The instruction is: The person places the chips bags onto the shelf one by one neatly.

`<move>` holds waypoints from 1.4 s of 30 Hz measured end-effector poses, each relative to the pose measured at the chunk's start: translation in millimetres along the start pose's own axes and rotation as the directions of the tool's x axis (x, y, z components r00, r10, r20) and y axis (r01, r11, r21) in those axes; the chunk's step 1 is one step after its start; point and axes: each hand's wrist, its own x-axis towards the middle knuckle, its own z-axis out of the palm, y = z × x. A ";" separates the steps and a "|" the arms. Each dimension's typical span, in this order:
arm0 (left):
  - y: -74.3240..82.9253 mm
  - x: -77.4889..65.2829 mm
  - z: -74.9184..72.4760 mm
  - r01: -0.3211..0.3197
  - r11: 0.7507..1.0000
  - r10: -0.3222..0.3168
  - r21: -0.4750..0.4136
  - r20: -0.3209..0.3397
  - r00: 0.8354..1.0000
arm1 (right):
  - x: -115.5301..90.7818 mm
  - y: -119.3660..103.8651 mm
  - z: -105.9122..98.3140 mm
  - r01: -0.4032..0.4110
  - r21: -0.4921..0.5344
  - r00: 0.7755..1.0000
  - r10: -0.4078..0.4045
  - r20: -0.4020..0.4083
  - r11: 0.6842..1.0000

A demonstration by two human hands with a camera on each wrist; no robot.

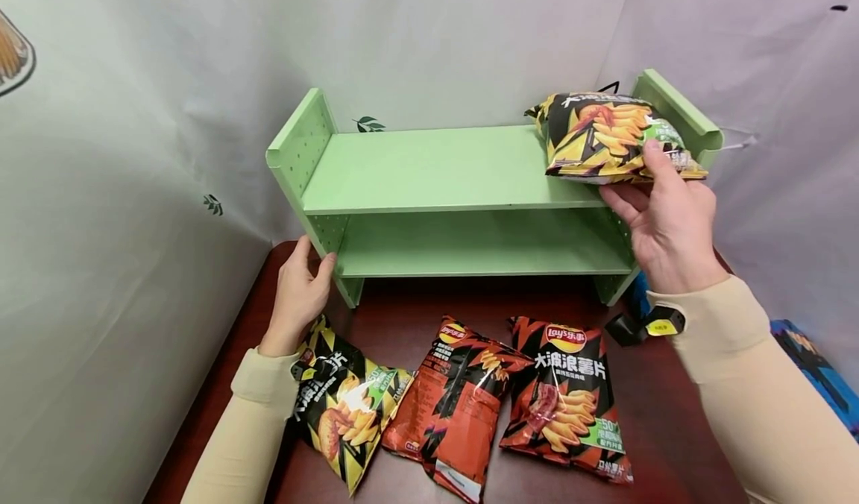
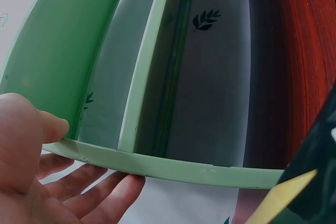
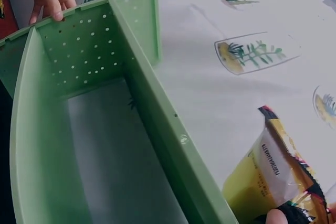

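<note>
The right hand pinches a black-and-yellow chip bag at the right end of the green shelf. The left hand grips the shelf's left edge (three more bags lie on the bench).

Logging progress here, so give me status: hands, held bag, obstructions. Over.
Right hand holds yellow-black chip bag at right end of upper shelf. Left hand grips left side of green rack. Nothing visible blocking bag.

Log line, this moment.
right hand: grips yellow-black foil chip bag, at upper right of green two-tier shelf; left hand: holds shelf's left edge; dark-red table: second yellow-black bag, two red-black foil bags
</note>
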 end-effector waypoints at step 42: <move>3.0 3.2 -2.0 -0.009 1.000 0.009 -0.011 0.015 1.000 | -30.7 -10.8 -48.1 0.003 -0.155 0.999 0.004 0.041 0.988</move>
